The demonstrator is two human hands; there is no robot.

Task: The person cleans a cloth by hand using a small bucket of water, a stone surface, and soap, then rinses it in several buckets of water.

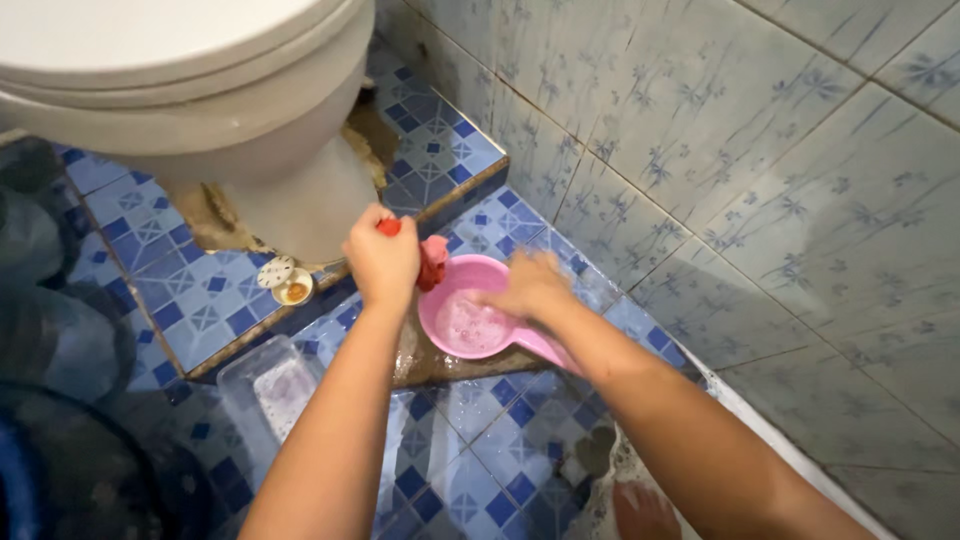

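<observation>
My left hand [382,262] is closed around a red, wet cloth-like thing [432,262], held at the left rim of a pink plastic dipper [462,322]. Soapy water fills the dipper, which sits on the blue patterned floor tiles. My right hand [527,287] rests over the dipper's right rim, fingers spread and blurred; I cannot tell if it grips the rim. The dipper's handle runs back under my right forearm.
A white toilet [200,90] stands on a raised tiled step at upper left. A small round drain cap [285,280] lies on that step. A clear plastic tub [268,390] sits lower left. A tiled wall [760,200] rises on the right. My foot [645,512] shows below.
</observation>
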